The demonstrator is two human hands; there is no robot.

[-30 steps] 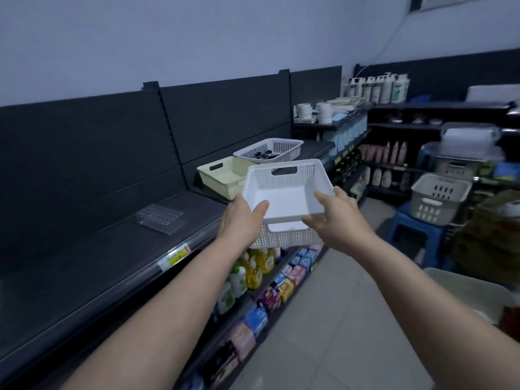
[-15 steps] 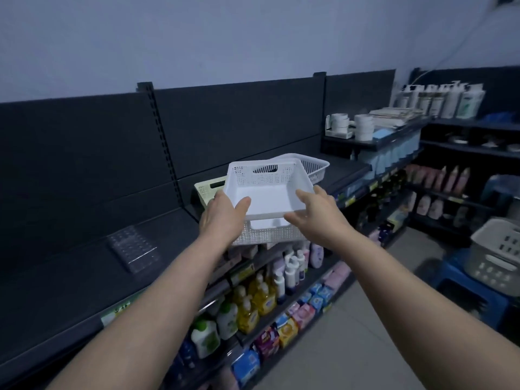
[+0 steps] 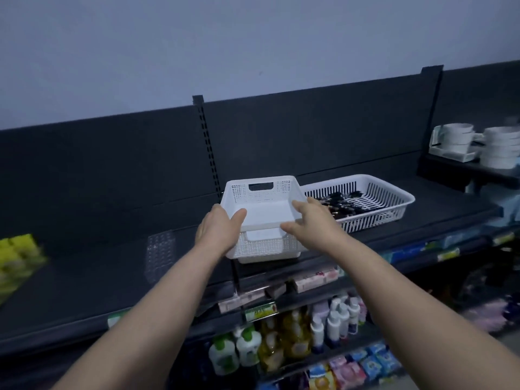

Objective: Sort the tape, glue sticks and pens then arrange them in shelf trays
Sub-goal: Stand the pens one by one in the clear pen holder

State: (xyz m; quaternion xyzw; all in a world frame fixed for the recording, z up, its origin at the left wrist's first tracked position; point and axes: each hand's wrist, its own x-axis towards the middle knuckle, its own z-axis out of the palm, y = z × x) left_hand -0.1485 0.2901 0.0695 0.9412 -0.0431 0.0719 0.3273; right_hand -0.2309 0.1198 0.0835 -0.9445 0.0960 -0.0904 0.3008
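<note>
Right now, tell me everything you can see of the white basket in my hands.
The white basket is rectangular perforated plastic, with a handle cutout in its far wall and a label pocket on its near wall. It is empty and upright over the dark shelf, left of the slotted tray. The left hand and right hand hold its near corners.

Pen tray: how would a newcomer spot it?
On the dark upper shelf, just right of the deeper perforated white basket, sits a shallow white tray. Unlike the basket, its walls are slotted and dark pens lie inside.
</note>
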